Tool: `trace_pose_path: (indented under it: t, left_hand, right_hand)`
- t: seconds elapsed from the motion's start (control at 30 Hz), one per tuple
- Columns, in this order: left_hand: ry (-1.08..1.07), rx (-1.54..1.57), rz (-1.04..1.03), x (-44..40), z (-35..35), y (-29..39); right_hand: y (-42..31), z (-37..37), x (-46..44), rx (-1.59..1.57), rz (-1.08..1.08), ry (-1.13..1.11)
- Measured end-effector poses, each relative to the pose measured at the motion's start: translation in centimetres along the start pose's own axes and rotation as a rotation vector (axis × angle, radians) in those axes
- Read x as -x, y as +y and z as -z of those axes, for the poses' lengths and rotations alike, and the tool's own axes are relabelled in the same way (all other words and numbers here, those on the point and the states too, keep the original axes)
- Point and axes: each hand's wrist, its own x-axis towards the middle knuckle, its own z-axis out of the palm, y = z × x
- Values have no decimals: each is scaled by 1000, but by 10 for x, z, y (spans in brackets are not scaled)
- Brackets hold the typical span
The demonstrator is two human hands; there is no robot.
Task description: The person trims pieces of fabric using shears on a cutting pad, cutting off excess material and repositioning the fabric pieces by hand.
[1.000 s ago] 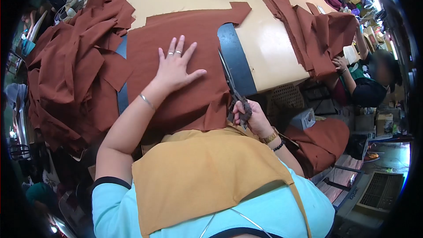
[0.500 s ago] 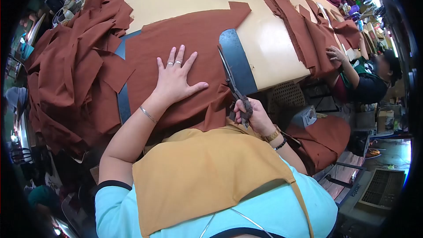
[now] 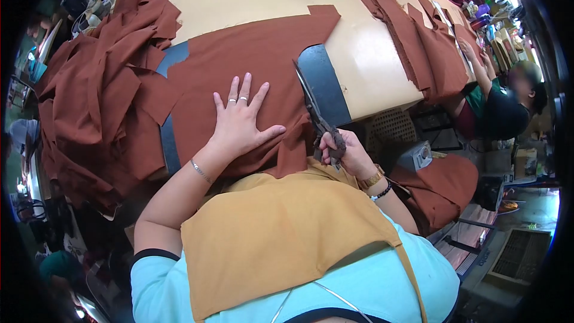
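Note:
A rust-brown piece of fabric (image 3: pixel 263 45) lies spread over a dark blue board (image 3: pixel 323 75) on the table, its near edge bunched against my apron. My left hand (image 3: pixel 242 116) rests flat on this cloth, fingers spread, with rings on two of them. In my right hand (image 3: pixel 344 152) is a pair of large scissors (image 3: pixel 309 93), the handles wrapped in dark material. The blades point away from me along the right edge of the cloth, over the board. From this angle I cannot tell how far apart the blades are.
A big heap of rust-brown fabric (image 3: pixel 95 101) covers the table's left side. More folded fabric (image 3: pixel 427 63) lies at the right, where a co-worker (image 3: pixel 499 101) reaches over it. Below the table edge are a perforated crate (image 3: pixel 391 128) and a cloth bundle (image 3: pixel 436 191).
My left hand has slid slightly toward me, drawing the fabric with it and uncovering more blue board at the upper left. The co-worker's hands have moved farther away.

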Motion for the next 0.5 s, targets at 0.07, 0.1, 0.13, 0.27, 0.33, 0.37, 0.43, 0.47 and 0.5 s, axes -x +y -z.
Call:
trace_pose_path:
  t: [0.07,0.1,0.13,0.27,0.33,0.37,0.43,0.47,0.5]
  left_hand:
    - [-31,24,-2,-7,5,-3]
    - [-48,34,-4,-12,8,-7]
    - [-4,12,-43,-21,8,-15]
    - [58,-37,-213,-74,17,-56]
    - [-18,-54,-218,-83,11,-64]
    - [-15,-49,-217,-84,10,-63]
    - [-16,-40,-213,-75,7,-59]
    - [-10,-42,-206,-71,7,-56]
    - [-6,-44,-197,-65,6,-53]
  right_hand:
    - [-2,0,3,2,0,-12]
    - [-3,-1,5,2,0,-18]
    - [-2,0,5,9,-2,-14]
    - [-2,2,5,17,-24,-17]
    - [-4,2,2,19,-30,-15]
    - [-4,1,1,21,-30,-11]
    - [-4,0,-1,25,-31,-8]
    - [-4,0,-3,27,-34,-11]
    - [-4,-1,-5,29,-38,-15]
